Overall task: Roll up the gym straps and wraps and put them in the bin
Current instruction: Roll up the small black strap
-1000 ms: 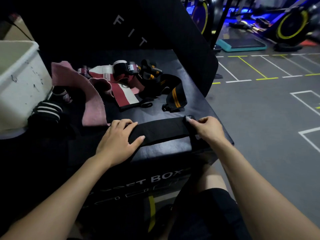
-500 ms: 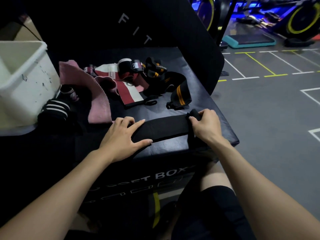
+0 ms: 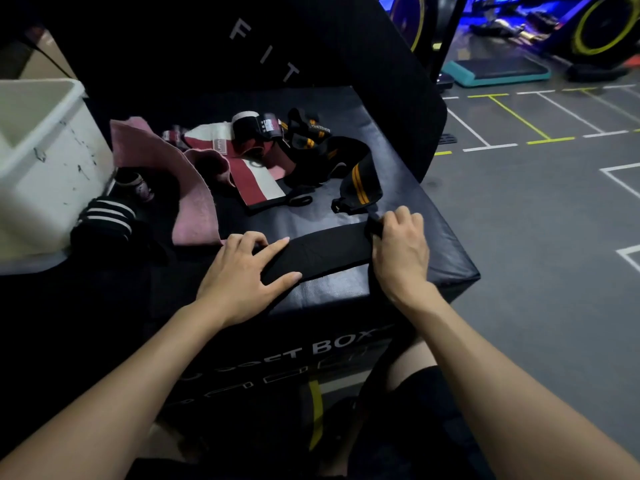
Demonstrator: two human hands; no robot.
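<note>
Head view: my right hand (image 3: pixel 401 251) has its fingers (image 3: pixel 403 220) curled over the right end of the black wrap (image 3: pixel 325 252), clamped on the small rolled-up start there. Wrist bent down, forearm coming in from lower right. My left hand (image 3: pixel 242 275) lies flat on the left part of the same wrap, fingers straight and spread, thumb along the near edge, pressing it to the tabletop (image 3: pixel 433 244). The wrap lies stretched flat between both hands, near the front edge of the black padded box that serves as tabletop.

Behind the wrap: black strap with orange stripes (image 3: pixel 360 178), just beyond my right fingers, close but whether touching I cannot tell. Left of it a red-and-white wrap (image 3: pixel 259 181), partly unrolled, with a tangle of black straps (image 3: pixel 304 133) behind. Pink cloth (image 3: pixel 187 188) drapes from far left down toward my left hand. Black roll with white stripes (image 3: pixel 107 220) sits against the white bin (image 3: pixel 45 161) at far left. A tall black pad (image 3: pixel 311 46) stands behind the pile. Grey gym floor (image 3: pixel 554 220) with painted lines to the right.
</note>
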